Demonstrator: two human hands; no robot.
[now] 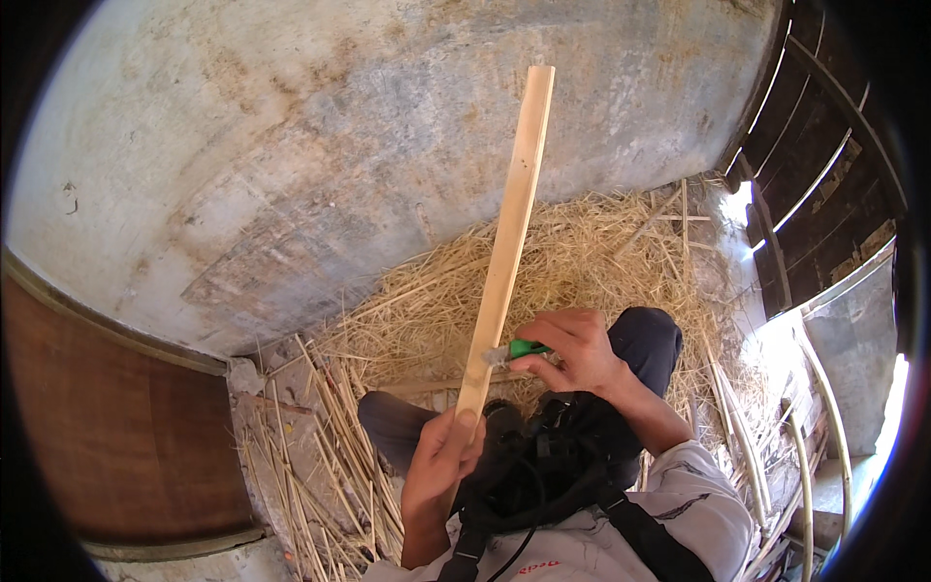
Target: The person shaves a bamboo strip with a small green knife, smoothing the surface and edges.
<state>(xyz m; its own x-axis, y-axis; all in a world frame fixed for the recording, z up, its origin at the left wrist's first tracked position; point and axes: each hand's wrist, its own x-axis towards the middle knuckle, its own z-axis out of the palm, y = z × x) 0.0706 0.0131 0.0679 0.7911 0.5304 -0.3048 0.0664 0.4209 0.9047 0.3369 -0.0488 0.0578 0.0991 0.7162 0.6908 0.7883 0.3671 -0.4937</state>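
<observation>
A long, pale wooden strip [512,218] rises from my lap toward the far wall, leaning slightly right at its far end. My left hand [443,456] is closed round its near end, with the thumb lying along the wood. In my right hand [574,347] is a knife with a green handle [529,347]. Its short grey blade [497,356] meets the strip's right edge, a little beyond my left hand. The fingers of my right hand wrap round the handle and hide part of it.
Straw and shavings [592,242] cover the floor ahead. Thin sticks [339,456] lie in a bundle at left, near a brown wooden panel [116,417]. A stained plaster wall [320,126] stands beyond. Dark slatted boards [815,145] and long bent poles [805,466] are at right.
</observation>
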